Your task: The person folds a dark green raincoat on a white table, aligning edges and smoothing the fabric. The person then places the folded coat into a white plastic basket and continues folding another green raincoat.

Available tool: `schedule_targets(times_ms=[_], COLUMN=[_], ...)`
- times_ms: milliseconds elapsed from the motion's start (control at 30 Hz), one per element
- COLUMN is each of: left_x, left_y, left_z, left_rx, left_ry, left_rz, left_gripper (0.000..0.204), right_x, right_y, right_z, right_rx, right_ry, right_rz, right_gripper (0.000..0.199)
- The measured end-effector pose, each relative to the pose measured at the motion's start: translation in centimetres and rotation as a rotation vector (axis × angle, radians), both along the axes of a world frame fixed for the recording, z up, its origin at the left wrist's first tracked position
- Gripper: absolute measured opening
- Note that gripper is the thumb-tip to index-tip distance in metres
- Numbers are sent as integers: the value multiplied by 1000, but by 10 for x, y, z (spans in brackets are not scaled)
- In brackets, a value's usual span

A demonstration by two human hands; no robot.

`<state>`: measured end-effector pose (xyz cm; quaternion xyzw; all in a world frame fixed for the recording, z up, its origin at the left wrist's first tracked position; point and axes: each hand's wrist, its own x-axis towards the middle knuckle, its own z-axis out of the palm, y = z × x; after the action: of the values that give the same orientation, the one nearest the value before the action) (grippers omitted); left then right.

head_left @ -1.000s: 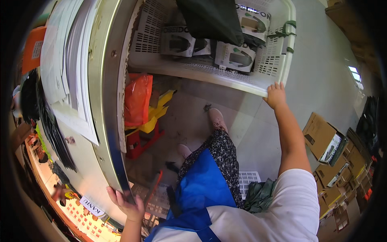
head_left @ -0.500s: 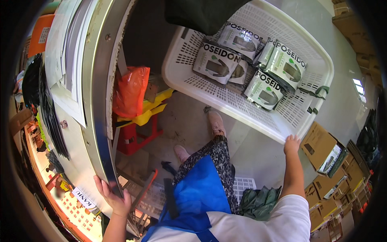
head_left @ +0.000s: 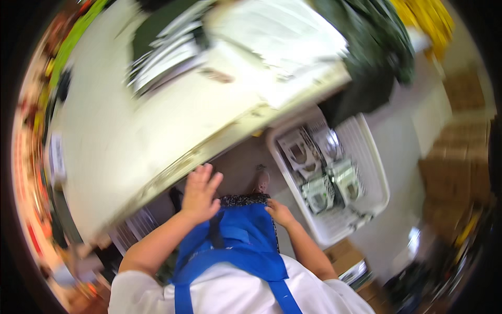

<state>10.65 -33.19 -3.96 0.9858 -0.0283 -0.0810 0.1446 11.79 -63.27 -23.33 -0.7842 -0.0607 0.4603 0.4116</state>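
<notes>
Right hand: My right hand (head_left: 280,213) has come off the basket rim, where it rested half a second ago. It is now drawn in at my apron (head_left: 230,230), fingers partly bent. I cannot tell whether they touch or pinch the cloth.
Left hand: My left hand (head_left: 201,196) is spread, fingers fanned, nothing held. The fingertips lie just beside the near edge of the counter (head_left: 130,131); contact cannot be confirmed.
Basket: The white basket (head_left: 372,167) lies ahead and to the right of my right hand, apart from it.
Packets: The printed packets (head_left: 317,194) remain inside the basket, beyond my right hand, grouped loosely against one another.
Counter top: Beyond my left hand, loose paper sheets (head_left: 282,39) lie on the counter. A stack of dark and white packs (head_left: 172,49) lies to their left.
Green sheeting: Dark green sheeting (head_left: 371,42) hangs at the far right corner of the counter, well beyond my right hand.
View: My head has turned; the counter top now fills much more of the picture, and motion blurs it.
Effect on work: I judge the basket handling paused, with the basket released and its load in place.
</notes>
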Motion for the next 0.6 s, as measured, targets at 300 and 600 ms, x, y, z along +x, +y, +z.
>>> schedule_targets(times_ms=[300,600], left_x=[-335,-534], left_y=[40,13], left_z=[-149,-253], left_rx=[-495,-578], left_ry=[559,400], left_rz=[1374,2306], left_gripper=[58,92], right_x=[27,9], right_y=[79,99], right_z=[121,67], right_rx=[-98,-485], right_ry=[-195,53], right_rz=[595,1147], right_gripper=[36,40])
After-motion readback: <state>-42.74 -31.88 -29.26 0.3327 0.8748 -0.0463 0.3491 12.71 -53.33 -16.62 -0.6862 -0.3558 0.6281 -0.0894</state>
